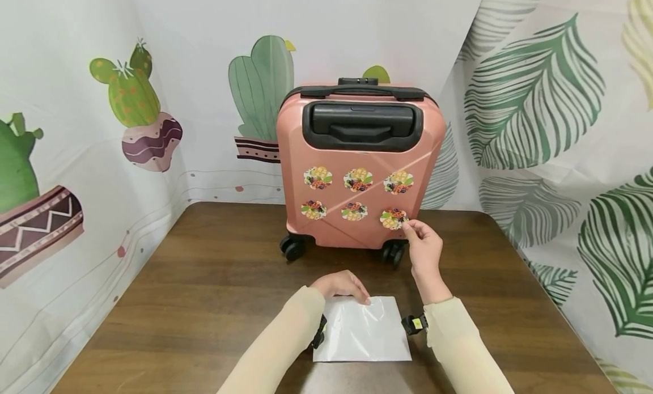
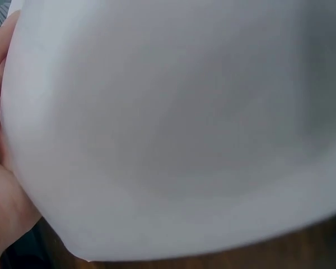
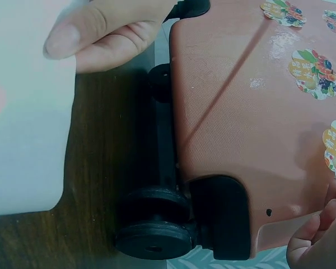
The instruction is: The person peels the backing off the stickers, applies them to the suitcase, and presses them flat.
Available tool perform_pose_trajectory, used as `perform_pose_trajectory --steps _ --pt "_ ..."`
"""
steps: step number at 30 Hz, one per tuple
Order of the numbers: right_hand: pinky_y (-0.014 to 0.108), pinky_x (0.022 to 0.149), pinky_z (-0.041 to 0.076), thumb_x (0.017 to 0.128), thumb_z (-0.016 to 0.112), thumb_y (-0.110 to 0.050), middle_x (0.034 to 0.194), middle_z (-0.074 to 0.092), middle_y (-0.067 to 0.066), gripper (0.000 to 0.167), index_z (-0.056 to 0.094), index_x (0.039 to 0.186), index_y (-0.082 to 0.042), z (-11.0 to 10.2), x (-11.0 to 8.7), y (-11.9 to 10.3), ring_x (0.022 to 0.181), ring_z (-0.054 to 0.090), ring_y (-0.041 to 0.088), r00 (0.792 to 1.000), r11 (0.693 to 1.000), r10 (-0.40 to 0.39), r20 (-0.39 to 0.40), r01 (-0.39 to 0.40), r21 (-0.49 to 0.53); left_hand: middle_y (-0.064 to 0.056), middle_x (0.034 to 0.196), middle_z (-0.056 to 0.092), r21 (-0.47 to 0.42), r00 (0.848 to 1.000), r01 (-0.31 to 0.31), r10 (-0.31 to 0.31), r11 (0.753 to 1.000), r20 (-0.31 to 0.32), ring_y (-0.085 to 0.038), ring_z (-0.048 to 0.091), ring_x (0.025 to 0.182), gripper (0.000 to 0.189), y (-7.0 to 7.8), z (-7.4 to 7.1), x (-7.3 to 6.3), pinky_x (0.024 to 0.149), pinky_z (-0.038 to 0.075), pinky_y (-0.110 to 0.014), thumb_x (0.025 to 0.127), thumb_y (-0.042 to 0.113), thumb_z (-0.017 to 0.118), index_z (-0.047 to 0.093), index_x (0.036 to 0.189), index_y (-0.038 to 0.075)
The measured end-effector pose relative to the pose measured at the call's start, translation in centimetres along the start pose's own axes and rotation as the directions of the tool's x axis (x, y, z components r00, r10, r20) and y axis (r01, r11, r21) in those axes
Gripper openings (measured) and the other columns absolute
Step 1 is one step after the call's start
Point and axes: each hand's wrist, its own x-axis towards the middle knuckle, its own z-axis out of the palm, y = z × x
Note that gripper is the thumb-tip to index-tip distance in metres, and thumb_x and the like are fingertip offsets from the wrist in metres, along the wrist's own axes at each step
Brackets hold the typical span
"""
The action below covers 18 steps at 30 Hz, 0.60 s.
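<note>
A pink hard-shell suitcase [image 1: 352, 234] stands upright on the wooden table, with round fruit-printed stickers in two rows on its front. My right hand [image 1: 425, 251] is at the lower right sticker [image 1: 393, 219], pinching its right edge between thumb and fingertips while it lies against the shell. That sticker also shows at the right edge of the right wrist view, above the fingertips. Nearer to me, my left hand [image 1: 343, 284] grips the top edge of a glossy white sheet [image 1: 362, 331], thumb on one face and fingers behind. The sheet fills most of the left wrist view.
Several other stickers [image 1: 318, 178] sit on the suitcase front. Black wheels [image 1: 293, 249] support it, and a black handle [image 1: 362, 127] is recessed near its top. The brown table [image 1: 204, 280] extends to both sides. Behind hangs a cloth [image 1: 204, 71] printed with cacti and leaves.
</note>
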Motion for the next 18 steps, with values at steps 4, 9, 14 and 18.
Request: perform_pose_trajectory --steps 4,9,14,18 --pt "0.015 0.061 0.043 0.096 0.07 -0.009 0.063 0.059 -0.021 0.011 0.071 0.089 -0.001 -0.03 -0.1 0.17 0.066 0.054 0.001 1.0 1.0 0.002 0.007 -0.002 0.009 -0.004 0.108 0.079 0.002 1.0 0.015 -0.015 1.0 -0.004 -0.007 0.064 0.09 0.021 -0.07 0.11 -0.06 0.082 0.048 -0.021 0.082 0.014 0.081 0.082 0.101 0.005" --pt "0.015 0.062 0.044 0.096 0.07 -0.009 0.064 0.059 -0.022 0.011 0.071 0.089 -0.002 0.13 -0.21 0.17 0.066 0.052 0.001 1.0 1.0 0.0 0.001 0.0 0.02 -0.002 0.106 0.079 -0.005 1.0 0.02 -0.02 1.0 -0.006 -0.008 0.065 0.089 0.019 -0.3 0.23 0.04 0.08 0.048 -0.023 0.081 0.015 0.082 0.082 0.099 0.007" --pt "0.015 0.063 0.043 0.095 0.072 -0.012 0.063 0.06 -0.024 0.017 0.072 0.094 0.005 0.34 -0.13 -0.2 0.066 0.052 -0.002 1.0 1.0 0.002 -0.012 -0.002 0.014 -0.002 0.106 0.079 -0.005 1.0 0.019 -0.019 1.0 -0.005 -0.008 0.065 0.089 0.02 -0.1 0.07 0.06 0.081 0.048 -0.023 0.081 0.015 0.082 0.082 0.099 0.007" --pt "0.015 0.064 0.044 0.094 0.073 -0.012 0.062 0.061 -0.026 0.02 0.072 0.096 0.009 0.56 -0.02 -0.21 0.066 0.053 -0.003 0.999 1.0 0.004 -0.032 -0.004 0.009 -0.002 0.107 0.079 -0.004 1.0 0.02 -0.02 1.0 -0.008 -0.008 0.065 0.091 0.02 -0.03 0.05 0.1 0.083 0.048 -0.023 0.081 0.015 0.082 0.082 0.099 0.006"
